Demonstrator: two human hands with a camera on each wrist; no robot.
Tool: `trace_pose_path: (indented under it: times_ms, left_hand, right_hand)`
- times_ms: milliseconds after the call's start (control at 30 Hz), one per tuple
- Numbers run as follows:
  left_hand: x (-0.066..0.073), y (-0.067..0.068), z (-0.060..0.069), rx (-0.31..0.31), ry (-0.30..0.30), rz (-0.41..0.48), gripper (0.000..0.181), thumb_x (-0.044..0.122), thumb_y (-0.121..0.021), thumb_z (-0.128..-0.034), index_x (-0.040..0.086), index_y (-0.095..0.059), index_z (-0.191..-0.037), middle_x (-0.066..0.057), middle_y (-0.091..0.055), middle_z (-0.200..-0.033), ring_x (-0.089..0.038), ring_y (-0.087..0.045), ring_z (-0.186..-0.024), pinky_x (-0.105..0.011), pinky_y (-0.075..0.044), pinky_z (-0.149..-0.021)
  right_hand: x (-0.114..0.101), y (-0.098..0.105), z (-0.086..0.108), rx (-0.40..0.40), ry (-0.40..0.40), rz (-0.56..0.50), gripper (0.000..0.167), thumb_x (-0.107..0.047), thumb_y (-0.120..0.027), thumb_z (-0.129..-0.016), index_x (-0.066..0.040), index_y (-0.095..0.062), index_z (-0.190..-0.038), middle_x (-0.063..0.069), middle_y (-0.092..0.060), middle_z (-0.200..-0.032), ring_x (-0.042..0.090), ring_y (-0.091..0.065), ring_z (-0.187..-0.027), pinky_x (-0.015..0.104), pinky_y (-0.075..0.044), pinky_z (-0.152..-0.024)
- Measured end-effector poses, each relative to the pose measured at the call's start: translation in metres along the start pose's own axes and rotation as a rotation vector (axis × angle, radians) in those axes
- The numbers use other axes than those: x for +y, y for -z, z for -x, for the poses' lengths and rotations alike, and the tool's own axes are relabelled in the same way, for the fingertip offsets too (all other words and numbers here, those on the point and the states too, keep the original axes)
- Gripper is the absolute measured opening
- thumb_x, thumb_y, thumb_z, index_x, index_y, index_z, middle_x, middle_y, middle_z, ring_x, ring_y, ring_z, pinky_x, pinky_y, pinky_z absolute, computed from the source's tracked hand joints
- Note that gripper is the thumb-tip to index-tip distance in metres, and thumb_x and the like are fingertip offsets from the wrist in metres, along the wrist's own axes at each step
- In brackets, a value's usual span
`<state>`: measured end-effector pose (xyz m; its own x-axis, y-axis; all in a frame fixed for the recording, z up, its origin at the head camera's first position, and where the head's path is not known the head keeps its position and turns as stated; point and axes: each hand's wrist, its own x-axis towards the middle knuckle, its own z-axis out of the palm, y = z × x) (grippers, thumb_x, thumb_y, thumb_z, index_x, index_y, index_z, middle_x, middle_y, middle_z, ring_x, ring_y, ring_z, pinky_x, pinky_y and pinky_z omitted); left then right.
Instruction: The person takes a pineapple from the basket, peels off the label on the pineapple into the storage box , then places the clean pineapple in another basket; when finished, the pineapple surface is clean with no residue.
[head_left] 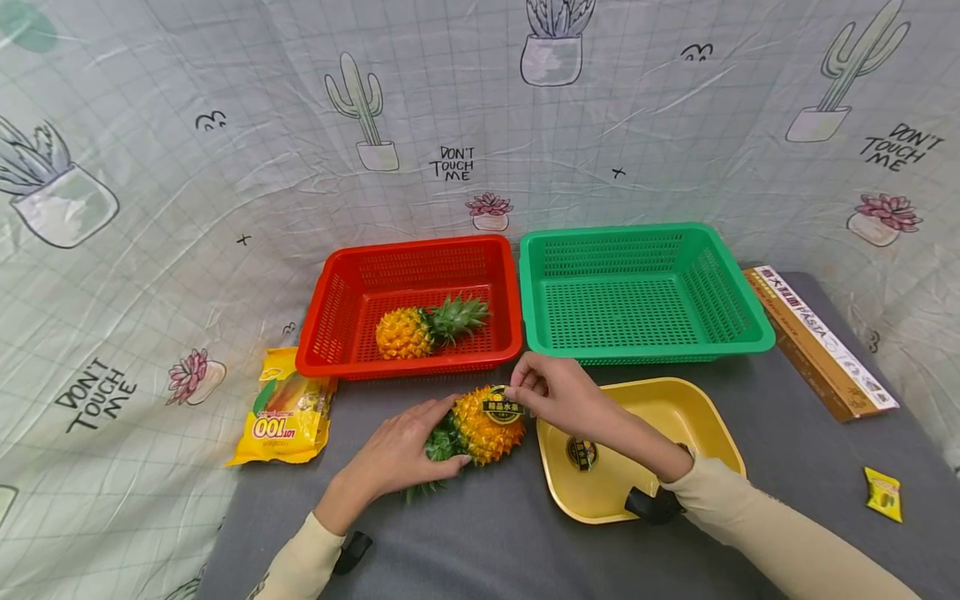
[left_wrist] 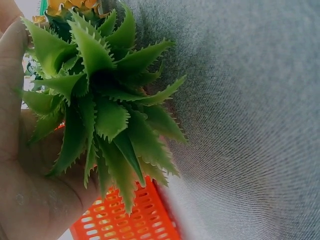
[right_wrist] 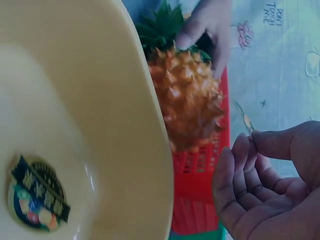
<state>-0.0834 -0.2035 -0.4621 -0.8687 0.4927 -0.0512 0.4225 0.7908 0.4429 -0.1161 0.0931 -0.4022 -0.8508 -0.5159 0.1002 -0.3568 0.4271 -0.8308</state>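
The table [head_left: 540, 558] has a grey fabric surface. Two perforated plastic baskets stand side by side along its rear: red basket [head_left: 412, 367] at left, green basket [head_left: 652, 353] at right. A yellow tray [head_left: 663, 404] sits before the green basket. A LOT 100 bag [head_left: 288, 412] lies near the left edge. At right lie a pasta carton [head_left: 825, 346] and, nearer the front, a small yellow sachet [head_left: 885, 494]. Whether the pineapple [head_left: 487, 440] left of the tray contacts the surface cannot be determined.

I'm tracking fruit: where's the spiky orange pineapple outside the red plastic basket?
Lower centre, head view: the pineapple is in the left hand, left of the yellow rectangular tray.
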Motion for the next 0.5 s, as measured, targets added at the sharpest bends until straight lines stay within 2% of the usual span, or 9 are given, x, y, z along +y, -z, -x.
trace_pose_path:
  times_ms: [133,300,500]
  left_hand:
    - [0.000,0.000,0.000,-0.005,0.011,0.003,0.090,0.071,-0.070,-0.0890,0.026,-0.044,-0.163,-0.004,-0.057,-0.151,-0.030,-0.057,-0.134,-0.058,-0.049,-0.103]
    - [0.000,0.000,0.000,-0.003,0.017,-0.007,0.090,0.070,-0.071,-0.0886,0.026,-0.045,-0.162,-0.005,-0.057,-0.151,-0.031,-0.056,-0.135,-0.058,-0.048,-0.103]
    - [0.002,0.001,0.000,-0.024,0.033,-0.007,0.091,0.071,-0.070,-0.0892,0.026,-0.042,-0.164,-0.008,-0.056,-0.152,-0.034,-0.055,-0.136,-0.060,-0.047,-0.104]
  right_hand:
    - [-0.001,0.012,0.004,-0.004,-0.030,0.002,0.009,-0.015,-0.074,-0.102,-0.012,-0.067,-0.097,-0.002,-0.067,-0.081,0.021,-0.063,-0.063,0.030,-0.049,-0.057]
    - [0.004,0.027,0.011,-0.022,-0.061,0.035,0.008,-0.015,-0.074,-0.102,-0.012,-0.068,-0.097,-0.001,-0.068,-0.082,0.018,-0.063,-0.064,0.030,-0.050,-0.059]
    - [0.014,0.048,0.018,-0.095,-0.070,0.072,0.008,-0.016,-0.074,-0.102,-0.012,-0.069,-0.097,0.000,-0.069,-0.083,0.016,-0.063,-0.066,0.031,-0.052,-0.062]
